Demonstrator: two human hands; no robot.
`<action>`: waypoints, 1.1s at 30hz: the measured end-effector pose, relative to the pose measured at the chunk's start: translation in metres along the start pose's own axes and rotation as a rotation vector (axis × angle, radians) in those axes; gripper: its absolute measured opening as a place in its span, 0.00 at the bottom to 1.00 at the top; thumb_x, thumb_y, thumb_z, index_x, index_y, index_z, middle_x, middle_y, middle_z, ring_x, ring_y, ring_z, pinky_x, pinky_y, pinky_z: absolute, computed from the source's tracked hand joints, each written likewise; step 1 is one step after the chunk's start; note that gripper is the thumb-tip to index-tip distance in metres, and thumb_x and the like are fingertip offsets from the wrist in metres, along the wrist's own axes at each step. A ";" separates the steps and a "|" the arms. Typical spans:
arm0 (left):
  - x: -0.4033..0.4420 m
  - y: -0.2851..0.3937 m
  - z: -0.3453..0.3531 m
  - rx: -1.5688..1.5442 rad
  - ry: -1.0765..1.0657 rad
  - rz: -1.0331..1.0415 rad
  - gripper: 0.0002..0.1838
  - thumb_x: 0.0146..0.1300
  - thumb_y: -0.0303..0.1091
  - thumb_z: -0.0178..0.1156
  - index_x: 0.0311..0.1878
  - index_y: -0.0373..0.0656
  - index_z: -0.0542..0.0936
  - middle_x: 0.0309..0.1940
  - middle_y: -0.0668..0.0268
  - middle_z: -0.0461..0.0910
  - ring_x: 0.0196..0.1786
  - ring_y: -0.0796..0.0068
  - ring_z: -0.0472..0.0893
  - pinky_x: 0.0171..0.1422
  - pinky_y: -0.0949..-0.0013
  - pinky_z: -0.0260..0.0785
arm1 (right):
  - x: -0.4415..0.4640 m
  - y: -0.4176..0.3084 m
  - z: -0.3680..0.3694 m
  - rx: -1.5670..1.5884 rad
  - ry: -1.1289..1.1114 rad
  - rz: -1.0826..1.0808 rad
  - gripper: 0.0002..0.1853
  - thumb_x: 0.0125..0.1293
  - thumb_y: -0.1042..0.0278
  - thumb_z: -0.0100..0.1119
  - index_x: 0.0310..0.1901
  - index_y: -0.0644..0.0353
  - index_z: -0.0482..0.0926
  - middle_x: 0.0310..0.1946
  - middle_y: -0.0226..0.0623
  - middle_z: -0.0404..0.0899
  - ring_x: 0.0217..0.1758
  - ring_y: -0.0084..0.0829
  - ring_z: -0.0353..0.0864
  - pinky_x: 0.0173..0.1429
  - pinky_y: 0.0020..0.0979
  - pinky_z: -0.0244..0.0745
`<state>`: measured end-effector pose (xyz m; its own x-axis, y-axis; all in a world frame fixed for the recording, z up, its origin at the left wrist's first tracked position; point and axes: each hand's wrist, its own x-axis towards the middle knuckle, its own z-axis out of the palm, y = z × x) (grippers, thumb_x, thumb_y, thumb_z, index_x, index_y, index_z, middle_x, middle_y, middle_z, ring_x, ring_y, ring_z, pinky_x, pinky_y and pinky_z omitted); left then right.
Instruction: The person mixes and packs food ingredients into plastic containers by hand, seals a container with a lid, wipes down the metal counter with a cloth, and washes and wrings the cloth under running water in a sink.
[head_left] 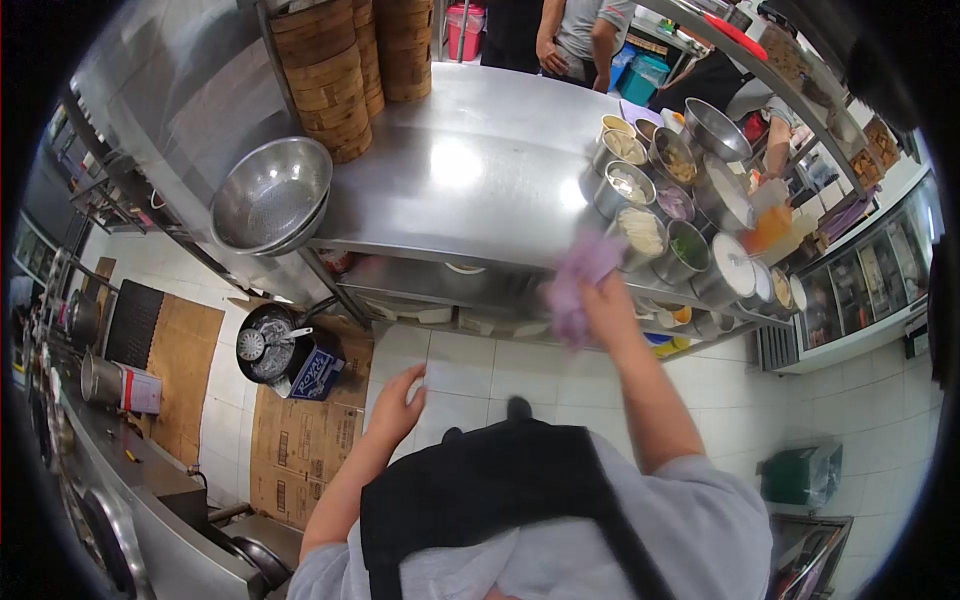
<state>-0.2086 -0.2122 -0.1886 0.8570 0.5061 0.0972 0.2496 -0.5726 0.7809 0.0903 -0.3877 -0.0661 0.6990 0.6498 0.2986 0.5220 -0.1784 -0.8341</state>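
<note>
My right hand [608, 305] holds a crumpled purple cloth [585, 280], blurred by motion, at the front edge of the steel table [480, 150]. Just beyond it stand several steel containers, one with pale sliced food [641, 230] and one with chopped greens [688, 245]. My left hand [400, 398] hangs over the tiled floor, away from the table, its thumb apart from the other fingers and nothing in it.
Bamboo steamers [330, 80] and steel bowls [272, 195] stand at the table's left. A black basin [268, 345] sits below, near a blue box [318, 372]. People stand across the table. A green bin [795, 475] is at right.
</note>
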 end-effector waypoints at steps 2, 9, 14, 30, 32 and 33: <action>-0.022 -0.024 -0.010 0.034 -0.094 -0.195 0.23 0.58 0.32 0.57 0.58 0.42 0.70 0.48 0.54 0.77 0.53 0.53 0.75 0.56 0.60 0.67 | 0.036 0.007 -0.014 -0.150 0.002 0.037 0.22 0.61 0.70 0.51 0.57 0.67 0.65 0.50 0.50 0.74 0.50 0.45 0.76 0.56 0.34 0.69; -0.044 -0.032 -0.029 0.341 -0.476 -0.509 0.28 0.59 0.38 0.60 0.61 0.39 0.66 0.47 0.47 0.77 0.47 0.51 0.78 0.50 0.58 0.71 | 0.074 0.078 0.027 -0.858 0.074 0.030 0.41 0.59 0.55 0.57 0.66 0.70 0.50 0.63 0.61 0.56 0.65 0.52 0.61 0.66 0.47 0.58; -0.021 -0.053 -0.018 0.358 -0.507 -0.600 0.28 0.59 0.39 0.60 0.61 0.39 0.65 0.47 0.47 0.77 0.47 0.52 0.78 0.50 0.58 0.71 | 0.083 0.108 0.029 -0.829 -0.273 -0.028 0.34 0.59 0.43 0.52 0.67 0.37 0.58 0.69 0.58 0.47 0.73 0.58 0.39 0.70 0.59 0.39; 0.002 -0.083 0.004 0.243 -0.429 -0.806 0.30 0.60 0.40 0.60 0.62 0.39 0.64 0.47 0.48 0.76 0.48 0.54 0.78 0.50 0.60 0.71 | 0.252 0.161 0.135 -0.571 -0.033 -0.071 0.27 0.62 0.66 0.48 0.61 0.71 0.62 0.66 0.54 0.55 0.72 0.49 0.49 0.74 0.40 0.45; -0.003 -0.084 0.006 0.226 -0.403 -0.834 0.30 0.60 0.40 0.60 0.62 0.39 0.64 0.47 0.48 0.76 0.48 0.54 0.78 0.51 0.60 0.71 | 0.242 0.149 0.172 -0.586 -0.141 -0.144 0.28 0.62 0.66 0.48 0.62 0.71 0.62 0.66 0.55 0.55 0.72 0.48 0.49 0.74 0.40 0.45; -0.006 -0.085 0.007 0.211 -0.384 -0.848 0.30 0.60 0.41 0.60 0.62 0.40 0.64 0.47 0.48 0.76 0.48 0.54 0.78 0.51 0.60 0.71 | 0.235 0.138 0.191 -0.615 -0.238 -0.209 0.28 0.62 0.65 0.49 0.62 0.71 0.62 0.66 0.55 0.54 0.72 0.48 0.50 0.74 0.39 0.45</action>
<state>-0.2321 -0.1710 -0.2602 0.4329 0.5813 -0.6890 0.9000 -0.2358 0.3666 0.2334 -0.1188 -0.1993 0.4641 0.8480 0.2560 0.8656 -0.3728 -0.3344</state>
